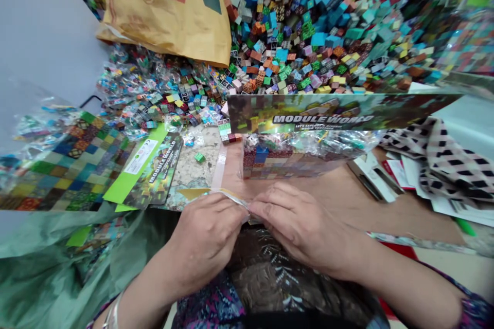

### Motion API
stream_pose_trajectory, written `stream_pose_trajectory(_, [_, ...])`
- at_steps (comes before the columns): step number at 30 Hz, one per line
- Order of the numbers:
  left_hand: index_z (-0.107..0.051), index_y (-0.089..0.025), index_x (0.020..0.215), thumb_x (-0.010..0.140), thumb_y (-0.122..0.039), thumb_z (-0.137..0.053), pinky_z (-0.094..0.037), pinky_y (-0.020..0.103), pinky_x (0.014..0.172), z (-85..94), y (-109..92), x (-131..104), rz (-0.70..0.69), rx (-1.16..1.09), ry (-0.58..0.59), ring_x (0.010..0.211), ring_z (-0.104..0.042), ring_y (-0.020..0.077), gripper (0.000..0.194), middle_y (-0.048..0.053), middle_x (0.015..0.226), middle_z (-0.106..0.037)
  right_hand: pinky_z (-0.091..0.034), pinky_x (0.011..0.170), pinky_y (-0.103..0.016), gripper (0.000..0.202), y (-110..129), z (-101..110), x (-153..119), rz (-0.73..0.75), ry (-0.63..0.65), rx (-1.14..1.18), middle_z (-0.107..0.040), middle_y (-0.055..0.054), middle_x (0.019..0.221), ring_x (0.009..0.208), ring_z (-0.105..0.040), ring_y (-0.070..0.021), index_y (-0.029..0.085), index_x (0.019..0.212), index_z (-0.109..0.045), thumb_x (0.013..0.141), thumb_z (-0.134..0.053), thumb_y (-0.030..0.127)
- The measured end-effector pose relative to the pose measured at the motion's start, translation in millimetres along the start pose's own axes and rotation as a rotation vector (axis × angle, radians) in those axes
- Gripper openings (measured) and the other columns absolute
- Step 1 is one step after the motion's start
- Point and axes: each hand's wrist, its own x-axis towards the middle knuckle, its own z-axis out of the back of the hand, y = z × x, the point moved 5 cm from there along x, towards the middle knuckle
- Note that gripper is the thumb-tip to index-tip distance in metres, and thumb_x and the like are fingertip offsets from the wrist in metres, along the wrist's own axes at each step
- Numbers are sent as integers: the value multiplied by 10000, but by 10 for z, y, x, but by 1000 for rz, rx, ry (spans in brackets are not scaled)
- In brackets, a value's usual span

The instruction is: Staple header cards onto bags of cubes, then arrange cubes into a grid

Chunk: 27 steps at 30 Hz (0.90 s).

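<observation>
With fingers [266, 208] of left hand [210, 226] and right hand [297, 218] pinching a thin whitish strip [234, 198], near a bagged block set [285, 162], before heaped blocks [289, 36]

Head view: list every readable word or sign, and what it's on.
"MODULE WORLD": wide card by the clear pack; smaller lines blurred.
"MODULE WORLD": dark card at left; smaller print blurred.
"®": yellow bag.
White label on green strip: too small to read.
</observation>
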Motion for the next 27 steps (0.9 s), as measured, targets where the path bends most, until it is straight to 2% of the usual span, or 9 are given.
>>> stream_pose_trajectory(6, [-610,-157,789,903,-69,-458,-445,279,585,-10,3,9,6,29,24,625,-586,161,210,8,672,-641,-539,741,-322,203,-78,-8,-9,-39,13,132,-691,-107,868,829,-621,-184,86,1028,-637,959,-447,110])
stream_pose_trajectory(13, [-618,-170,819,902,-88,-441,-474,313,618,-30,15,-15,17,91,39,675,-608,198,213,19,703,-665,-555,740,-335,175,-33,-29,-15,-9,-11,17,-706,-108,876,806,-637,-193,82,996,-650,944,-486,118])
stream_pose_trajectory(18, [-614,-166,823,904,-84,-430,-491,300,633,-30,-1,-4,17,71,10,687,-623,187,217,29,734,-680,-541,691,-345,133,-35,-50,-14,-45,-113,-113,-697,-91,823,742,-623,-202,103,890,-647,911,-517,123])
stream_pose_trajectory(20, [-630,-165,892,920,-93,-435,-506,274,672,4,18,-15,23,24,-20,737,-657,169,210,33,808,-716,-526,665,-334,118,-62,-1,-16,-72,-185,-155,-689,-85,805,720,-609,-196,97,901,-638,904,-521,119])
stream_pose_trajectory(22, [-646,-166,938,940,-114,-432,-512,246,710,51,99,-48,63,-11,-56,793,-687,151,220,41,872,-743,-518,671,-314,117,-100,90,-28,-113,-254,-182,-680,-78,788,712,-604,-182,93,921,-624,908,-509,105])
stream_pose_trajectory(24, [-668,-169,913,952,-170,-421,-510,238,723,92,274,-102,161,-16,-84,824,-703,153,249,55,895,-758,-514,685,-290,118,-136,193,-58,-160,-294,-212,-677,-76,784,713,-614,-167,97,938,-609,915,-493,94])
stream_pose_trajectory(26, [-685,-181,826,937,-268,-425,-498,253,696,107,561,-181,353,-6,-93,792,-701,173,295,56,849,-763,-510,680,-268,109,-156,284,-108,-193,-307,-246,-678,-76,792,709,-626,-154,110,951,-590,922,-486,96])
stream_pose_trajectory(27, [-688,-193,774,911,-330,-444,-480,259,660,106,745,-235,499,0,-98,740,-687,180,311,43,789,-755,-508,675,-260,104,-160,321,-140,-202,-313,-265,-680,-76,794,706,-630,-150,118,958,-581,925,-485,99])
